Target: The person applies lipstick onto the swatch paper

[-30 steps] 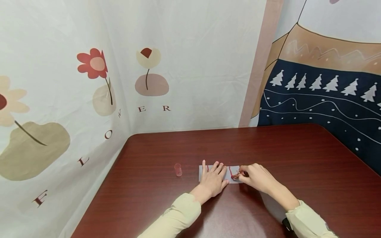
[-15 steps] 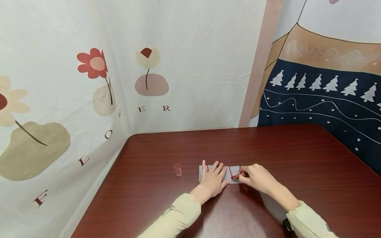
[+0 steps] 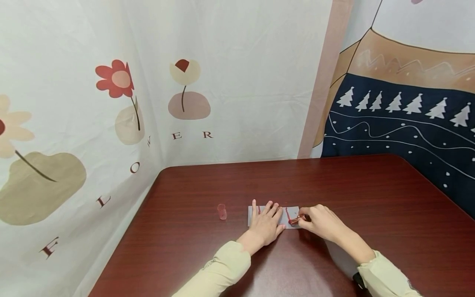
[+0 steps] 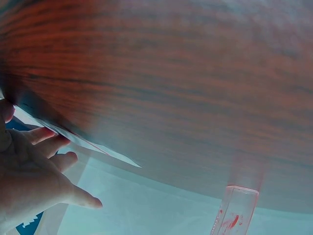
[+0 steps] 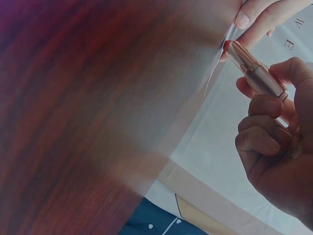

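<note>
My left hand (image 3: 264,225) lies on a small light-grey sheet of paper (image 3: 293,211), fingers spread and straight. My right hand (image 3: 322,222) pinches a lipstick (image 5: 264,81) between thumb and fingers. The lipstick has a metallic gold case, and its red tip meets the paper just right of the left thumb. A red line (image 3: 287,213) runs down the sheet to that tip. Another short red mark (image 3: 259,209) shows between the left fingers; the middle of the sheet is hidden under the hand. The left wrist view shows the left fingers from the side against the paper.
A clear, pinkish lipstick cap (image 3: 222,212) with red smears stands on the table left of the paper. The dark reddish wooden table (image 3: 193,247) reaches back to hanging cloths, one white with flowers and letters (image 3: 241,82), one navy with trees (image 3: 400,123).
The lipstick has shifted very slightly at the lower end of the red line. Left hand, paper and cap stay where they were.
</note>
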{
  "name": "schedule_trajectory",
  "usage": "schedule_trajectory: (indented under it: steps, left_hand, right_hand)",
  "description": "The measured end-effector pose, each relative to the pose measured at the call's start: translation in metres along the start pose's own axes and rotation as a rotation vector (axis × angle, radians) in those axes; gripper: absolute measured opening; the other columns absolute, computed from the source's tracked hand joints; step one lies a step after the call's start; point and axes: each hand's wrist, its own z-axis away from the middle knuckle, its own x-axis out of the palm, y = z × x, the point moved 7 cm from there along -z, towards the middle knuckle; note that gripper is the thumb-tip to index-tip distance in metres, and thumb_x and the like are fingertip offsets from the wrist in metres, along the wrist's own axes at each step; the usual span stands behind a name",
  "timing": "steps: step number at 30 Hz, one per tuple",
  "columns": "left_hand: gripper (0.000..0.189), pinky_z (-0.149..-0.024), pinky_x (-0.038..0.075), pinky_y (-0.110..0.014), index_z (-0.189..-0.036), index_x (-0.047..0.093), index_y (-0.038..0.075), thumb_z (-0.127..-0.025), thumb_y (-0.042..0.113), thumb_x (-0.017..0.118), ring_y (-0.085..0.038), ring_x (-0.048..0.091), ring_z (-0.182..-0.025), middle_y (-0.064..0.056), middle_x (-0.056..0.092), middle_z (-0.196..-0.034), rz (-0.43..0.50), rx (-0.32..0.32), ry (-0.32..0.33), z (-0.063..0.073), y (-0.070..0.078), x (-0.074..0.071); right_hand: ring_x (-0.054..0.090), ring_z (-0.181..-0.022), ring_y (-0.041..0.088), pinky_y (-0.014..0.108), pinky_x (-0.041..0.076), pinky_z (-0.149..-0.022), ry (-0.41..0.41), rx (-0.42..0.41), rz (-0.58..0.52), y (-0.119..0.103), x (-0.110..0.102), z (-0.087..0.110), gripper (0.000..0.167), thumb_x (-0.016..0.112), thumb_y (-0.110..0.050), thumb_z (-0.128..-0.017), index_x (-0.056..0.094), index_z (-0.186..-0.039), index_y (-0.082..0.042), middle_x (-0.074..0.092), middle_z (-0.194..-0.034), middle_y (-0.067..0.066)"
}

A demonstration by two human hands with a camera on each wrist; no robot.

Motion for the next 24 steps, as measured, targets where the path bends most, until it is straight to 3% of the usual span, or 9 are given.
schedule_trajectory:
  steps: [24]
  left_hand:
    - [0.055, -0.105, 0.011, -0.058, -0.143, 0.038, 0.025, -0.096, 0.052, 0.036, -0.013, 0.024, -0.137, 0.005, 0.035, -0.147, -0.003, 0.000, 0.001, -0.0007, 0.0000, 0.0006]
  right_hand:
    - [0.030, -0.048, -0.002, 0.018, 0.024, -0.043, -0.013, 0.000, -0.016, -0.0015, -0.0014, 0.0016, 0.012, 0.062, -0.013, -0.078, 0.057, -0.070, -0.021, 0.036, -0.055, -0.015]
